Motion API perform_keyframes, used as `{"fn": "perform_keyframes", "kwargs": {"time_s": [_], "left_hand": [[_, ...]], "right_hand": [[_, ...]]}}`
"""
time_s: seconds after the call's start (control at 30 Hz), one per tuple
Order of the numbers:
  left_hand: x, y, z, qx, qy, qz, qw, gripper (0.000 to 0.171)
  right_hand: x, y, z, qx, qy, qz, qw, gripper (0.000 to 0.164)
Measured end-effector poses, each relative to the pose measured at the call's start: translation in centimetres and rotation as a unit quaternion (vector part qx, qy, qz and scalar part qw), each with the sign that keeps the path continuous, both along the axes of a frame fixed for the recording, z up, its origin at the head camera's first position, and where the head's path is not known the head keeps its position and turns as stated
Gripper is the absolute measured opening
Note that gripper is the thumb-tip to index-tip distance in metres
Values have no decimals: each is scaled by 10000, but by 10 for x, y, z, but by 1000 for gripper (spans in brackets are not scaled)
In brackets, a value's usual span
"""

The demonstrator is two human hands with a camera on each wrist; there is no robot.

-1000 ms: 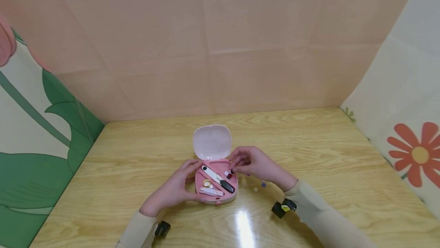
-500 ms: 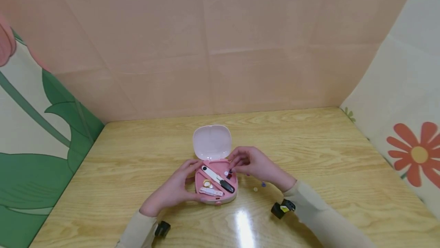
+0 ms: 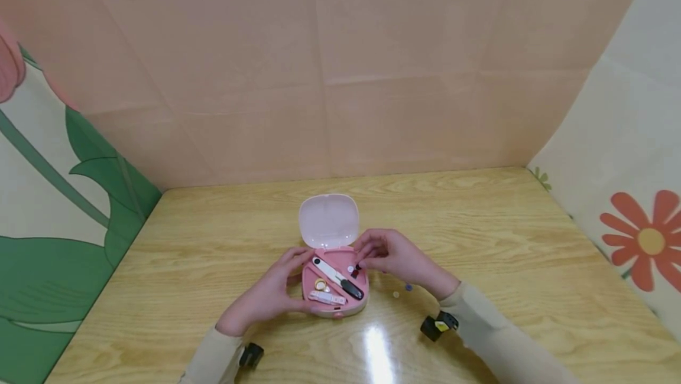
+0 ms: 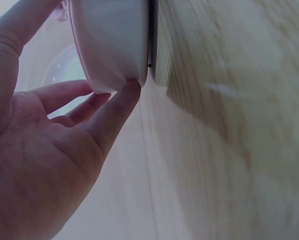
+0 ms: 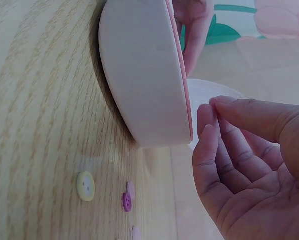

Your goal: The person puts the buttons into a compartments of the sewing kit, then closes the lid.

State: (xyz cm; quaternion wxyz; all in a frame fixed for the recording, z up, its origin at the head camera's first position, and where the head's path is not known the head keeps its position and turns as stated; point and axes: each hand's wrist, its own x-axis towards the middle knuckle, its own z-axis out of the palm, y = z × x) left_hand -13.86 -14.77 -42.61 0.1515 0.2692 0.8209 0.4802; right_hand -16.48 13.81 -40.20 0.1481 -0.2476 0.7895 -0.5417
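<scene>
A pink-and-white box (image 3: 351, 306) stands with its pale lid (image 3: 328, 221) raised. My left hand (image 3: 268, 292) holds the box's left side, thumb near the front and fingers toward the back; in the left wrist view a fingertip presses the white wall (image 4: 112, 47). My right hand (image 3: 393, 257) is over the right compartment, thumb and fingertips (image 5: 222, 100) meeting in a pinch. A small dark thing (image 3: 358, 266) shows at those fingertips in the head view; the right wrist view hides it. Beside it lie a white button (image 3: 350, 269) and a dark red piece (image 3: 355, 274).
Inside the box are white-and-black thread snips (image 3: 337, 277), a yellow ring-shaped piece (image 3: 320, 284) and a white tape-like strip (image 3: 327, 297). On the wooden table (image 3: 479, 212), right of the box, lie a pale yellow button (image 5: 86, 186), a purple button (image 5: 127, 202) and a blue one (image 3: 408, 287).
My right fingertips shift very slightly over the right compartment, the small dark thing with them. The left hand and the box stay put.
</scene>
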Motion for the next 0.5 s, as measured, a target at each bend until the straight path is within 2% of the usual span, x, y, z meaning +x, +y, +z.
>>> {"fn": "perform_keyframes", "kwargs": {"time_s": [0.5], "left_hand": [[0,-1,0,-43,53,19,10000,99]], "right_hand": [[3,12,3,107,-51,25,9999,16]]}}
